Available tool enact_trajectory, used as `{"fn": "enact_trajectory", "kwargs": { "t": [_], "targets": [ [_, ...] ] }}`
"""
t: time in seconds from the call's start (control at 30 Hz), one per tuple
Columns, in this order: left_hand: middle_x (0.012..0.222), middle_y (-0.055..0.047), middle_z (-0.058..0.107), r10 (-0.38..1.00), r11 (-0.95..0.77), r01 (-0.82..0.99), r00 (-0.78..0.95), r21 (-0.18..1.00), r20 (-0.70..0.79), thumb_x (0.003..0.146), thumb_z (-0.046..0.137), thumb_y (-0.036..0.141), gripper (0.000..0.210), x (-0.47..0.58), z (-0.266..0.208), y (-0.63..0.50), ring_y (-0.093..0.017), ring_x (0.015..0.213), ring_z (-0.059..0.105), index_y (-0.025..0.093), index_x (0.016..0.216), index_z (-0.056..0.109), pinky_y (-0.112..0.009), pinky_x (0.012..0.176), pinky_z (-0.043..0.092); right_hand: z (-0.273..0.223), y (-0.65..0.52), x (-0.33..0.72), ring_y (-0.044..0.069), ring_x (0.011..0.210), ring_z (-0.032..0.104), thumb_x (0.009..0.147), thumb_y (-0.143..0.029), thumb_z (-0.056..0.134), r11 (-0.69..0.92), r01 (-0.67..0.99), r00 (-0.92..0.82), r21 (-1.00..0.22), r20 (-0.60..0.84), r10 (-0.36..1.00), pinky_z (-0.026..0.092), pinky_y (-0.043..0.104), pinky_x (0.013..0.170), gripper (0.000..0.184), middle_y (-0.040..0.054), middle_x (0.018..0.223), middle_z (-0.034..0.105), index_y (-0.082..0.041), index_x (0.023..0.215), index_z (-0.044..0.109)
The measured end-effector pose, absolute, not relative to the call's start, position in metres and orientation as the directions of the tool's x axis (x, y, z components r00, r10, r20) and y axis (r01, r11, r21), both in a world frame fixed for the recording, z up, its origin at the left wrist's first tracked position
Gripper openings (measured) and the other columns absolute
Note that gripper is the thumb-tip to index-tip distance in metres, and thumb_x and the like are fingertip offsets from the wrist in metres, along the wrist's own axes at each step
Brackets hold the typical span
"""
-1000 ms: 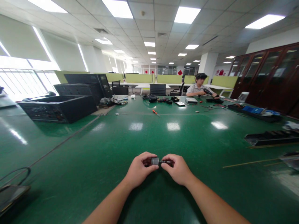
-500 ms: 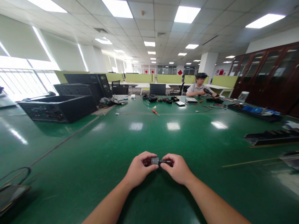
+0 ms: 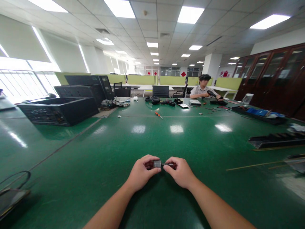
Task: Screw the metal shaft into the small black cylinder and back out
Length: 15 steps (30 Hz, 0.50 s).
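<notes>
The left hand (image 3: 140, 174) and the right hand (image 3: 182, 173) meet low in the middle, above the desk (image 3: 143, 143). Between them sits a small metal part (image 3: 157, 164), with a thin rod (image 3: 168, 164) sticking out to its right. Far to the left on the desk lie computer cases (image 3: 59, 109). A cable (image 3: 16, 178) lies at the near left edge. A screwdriver (image 3: 158, 114) lies farther back, in the middle. A long tray (image 3: 276, 140) lies on the right. Another person (image 3: 203, 90) sits behind the far end of the desk.
</notes>
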<state>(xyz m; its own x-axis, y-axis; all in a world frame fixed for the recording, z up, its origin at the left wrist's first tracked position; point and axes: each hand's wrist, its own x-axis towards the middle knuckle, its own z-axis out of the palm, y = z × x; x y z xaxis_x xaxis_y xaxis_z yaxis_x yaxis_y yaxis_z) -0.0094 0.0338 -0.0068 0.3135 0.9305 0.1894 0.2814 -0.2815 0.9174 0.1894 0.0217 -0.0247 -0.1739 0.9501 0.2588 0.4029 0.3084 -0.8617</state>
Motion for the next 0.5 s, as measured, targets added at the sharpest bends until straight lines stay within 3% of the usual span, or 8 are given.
{"fn": "enact_trajectory", "kwargs": {
  "t": [0.5],
  "targets": [
    [0.097,-0.008,0.069,0.940,-0.264,0.280,0.290,0.923,0.181,0.069,0.075,0.029,0.033,-0.0097,-0.0065,0.0351,-0.023,0.090,0.067,0.017,0.099,0.070,-0.037,0.085,0.055,-0.0282,0.0241,0.1895,0.016,0.068,0.062,0.079,-0.029,0.063,0.310,0.367,-0.155,-0.877,0.270,0.950,0.047,0.025,0.064,0.016,0.0033,0.078,0.070,-0.017,0.087,0.070]
  ]
}}
